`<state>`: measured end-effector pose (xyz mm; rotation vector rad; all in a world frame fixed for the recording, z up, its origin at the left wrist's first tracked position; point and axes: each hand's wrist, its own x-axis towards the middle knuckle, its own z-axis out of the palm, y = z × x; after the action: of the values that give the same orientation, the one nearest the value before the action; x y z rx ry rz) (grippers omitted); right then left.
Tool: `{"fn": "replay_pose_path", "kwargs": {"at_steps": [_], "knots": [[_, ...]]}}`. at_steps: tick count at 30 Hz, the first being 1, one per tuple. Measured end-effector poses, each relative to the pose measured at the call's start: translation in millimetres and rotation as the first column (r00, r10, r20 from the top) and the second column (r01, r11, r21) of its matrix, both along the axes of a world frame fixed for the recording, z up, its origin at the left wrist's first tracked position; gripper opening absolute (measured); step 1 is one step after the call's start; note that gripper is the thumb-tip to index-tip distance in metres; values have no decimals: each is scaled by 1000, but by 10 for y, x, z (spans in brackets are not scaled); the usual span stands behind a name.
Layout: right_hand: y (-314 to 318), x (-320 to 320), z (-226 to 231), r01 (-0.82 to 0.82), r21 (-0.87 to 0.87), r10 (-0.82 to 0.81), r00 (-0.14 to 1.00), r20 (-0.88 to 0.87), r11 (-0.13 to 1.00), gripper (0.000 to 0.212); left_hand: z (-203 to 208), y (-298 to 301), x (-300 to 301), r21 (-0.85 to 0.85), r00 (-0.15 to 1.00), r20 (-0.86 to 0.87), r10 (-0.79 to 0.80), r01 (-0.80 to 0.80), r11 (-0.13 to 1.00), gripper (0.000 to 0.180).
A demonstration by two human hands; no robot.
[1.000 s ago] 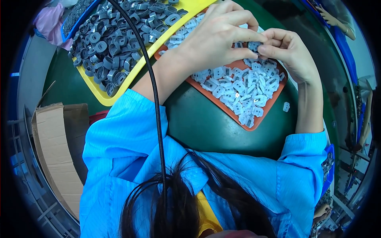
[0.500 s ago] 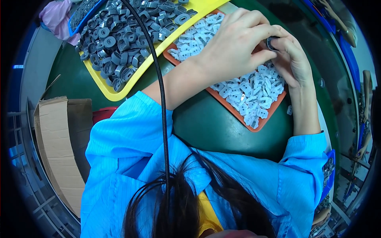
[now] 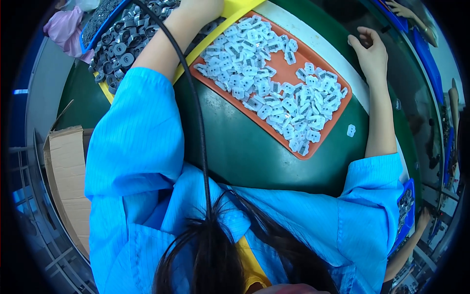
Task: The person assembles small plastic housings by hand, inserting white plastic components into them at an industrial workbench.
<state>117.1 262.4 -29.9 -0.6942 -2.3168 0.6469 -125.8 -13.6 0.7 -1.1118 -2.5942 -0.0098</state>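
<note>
In the head view, the two hands are well apart. The left hand [image 3: 203, 10] reaches over the yellow tray [image 3: 235, 17], at the heap of grey ring-shaped parts [image 3: 126, 60]; the upper edge cuts off its fingers, so I cannot tell whether it grips one. The right hand [image 3: 373, 56] hangs past the far right side of the orange tray [image 3: 284, 71], fingers curled and thumb spread from them, with no part clearly visible between.

The small white pieces [image 3: 293, 105] lie piled in the orange tray, and one loose piece [image 3: 351, 130] sits beside it on the green desk [image 3: 235, 142]. Both kinds look light and stiff, probably smooth plastic that could slip. The grey ones seem best pinched across the outer wall, the white ones by opposite edges, using fingertips.
</note>
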Motion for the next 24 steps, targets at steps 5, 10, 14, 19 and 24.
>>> {"fn": "replay_pose_path", "kwargs": {"at_steps": [5,10,14,19,24], "knots": [[-911,4,423,-378,-79,382,923,41,922,21,88,-119,262,115,980,86,-179,168,979,23],[-1363,-34,441,-445,159,388,874,293,882,23,378,-31,810,493,946,82,-313,234,838,26],[-1315,-20,380,-436,121,385,871,304,892,22,344,154,1255,685,807,323,-494,161,711,30],[-1173,71,530,-534,-82,537,811,232,841,17,272,59,1370,782,592,489,-641,28,623,33],[-1177,129,623,-512,78,469,830,302,856,16,217,22,1337,833,460,523,-717,-97,545,36]]}}
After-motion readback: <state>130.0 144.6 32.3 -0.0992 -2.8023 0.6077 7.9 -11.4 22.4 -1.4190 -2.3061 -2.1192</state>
